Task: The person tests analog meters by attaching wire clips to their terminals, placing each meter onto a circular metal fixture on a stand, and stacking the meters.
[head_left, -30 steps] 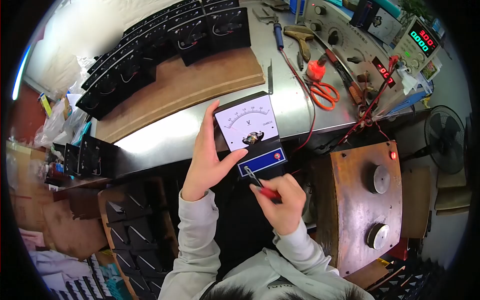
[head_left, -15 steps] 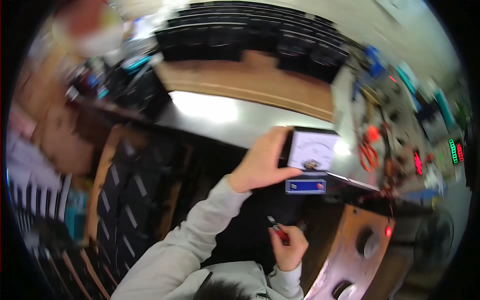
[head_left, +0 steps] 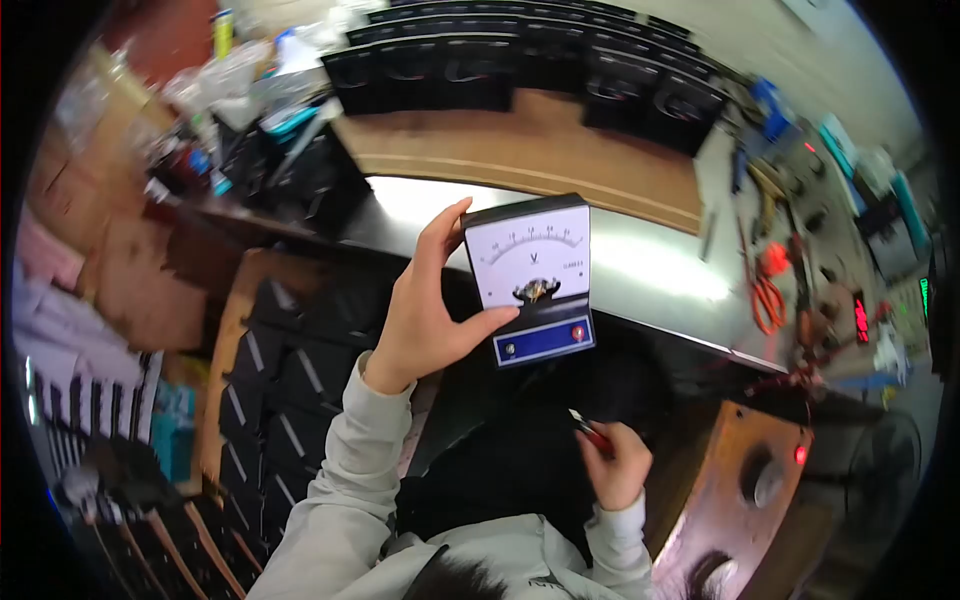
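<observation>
My left hand (head_left: 425, 305) grips a voltmeter (head_left: 530, 250) by its left side, thumb on the front near the lower edge. The meter has a black case, a white scale face marked V and a blue strip with two terminals below. Its movement shows bare in the cutout under the scale. It is held up before the bench edge, slightly tilted. Lower down and to the right, my right hand (head_left: 622, 468) is closed around a small red-handled tool (head_left: 594, 436) with a pale metal tip, apart from the meter. Its exact kind is unclear.
Rows of black meter cases (head_left: 440, 75) stand on a brown board (head_left: 540, 150) at the back. Red-handled scissors (head_left: 768, 305) and other tools lie on the right. A box of black parts (head_left: 270, 400) sits at left; a wooden panel with knobs (head_left: 740, 490) at lower right.
The view has shifted and sharpened. My left hand has brought the voltmeter left and up, turning it slightly anticlockwise. My right hand still holds the red-handled tool, a little farther right in view.
</observation>
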`<state>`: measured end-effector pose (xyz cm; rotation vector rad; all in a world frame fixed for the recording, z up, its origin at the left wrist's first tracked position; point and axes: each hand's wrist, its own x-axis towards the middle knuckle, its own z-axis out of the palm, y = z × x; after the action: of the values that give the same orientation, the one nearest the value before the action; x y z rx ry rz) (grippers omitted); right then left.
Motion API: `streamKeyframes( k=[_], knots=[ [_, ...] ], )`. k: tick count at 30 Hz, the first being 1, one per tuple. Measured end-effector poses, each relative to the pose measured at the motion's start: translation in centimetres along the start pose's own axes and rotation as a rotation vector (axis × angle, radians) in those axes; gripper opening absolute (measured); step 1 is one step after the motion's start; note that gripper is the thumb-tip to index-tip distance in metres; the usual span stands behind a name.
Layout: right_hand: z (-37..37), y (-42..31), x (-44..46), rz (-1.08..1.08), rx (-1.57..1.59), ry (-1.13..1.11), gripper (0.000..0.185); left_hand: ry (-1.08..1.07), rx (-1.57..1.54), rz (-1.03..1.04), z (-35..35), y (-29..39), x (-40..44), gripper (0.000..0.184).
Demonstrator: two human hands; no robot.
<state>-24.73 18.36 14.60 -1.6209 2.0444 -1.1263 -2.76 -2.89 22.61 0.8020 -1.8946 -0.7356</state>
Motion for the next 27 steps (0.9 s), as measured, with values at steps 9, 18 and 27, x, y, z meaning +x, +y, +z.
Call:
streamKeyframes(
  k=[9,18,27],
  knots=[
    [-1.3,-3.8,0.5,0.035,0.167,0.163,0.022,-0.379,-0.179,0.092,11.1,-1.4,4.8,0.102],
    [-1.5,-3.1,5.8,-0.139,0.211,0.297,0.024,-0.421,-0.287,-0.036,10.7,-0.8,4.8,0.107],
    [-0.8,-3.4,6.8,-0.067,0.165,0.365,0.024,-0.443,-0.289,-0.021,10.8,-0.7,5.2,0.107]
  ],
)
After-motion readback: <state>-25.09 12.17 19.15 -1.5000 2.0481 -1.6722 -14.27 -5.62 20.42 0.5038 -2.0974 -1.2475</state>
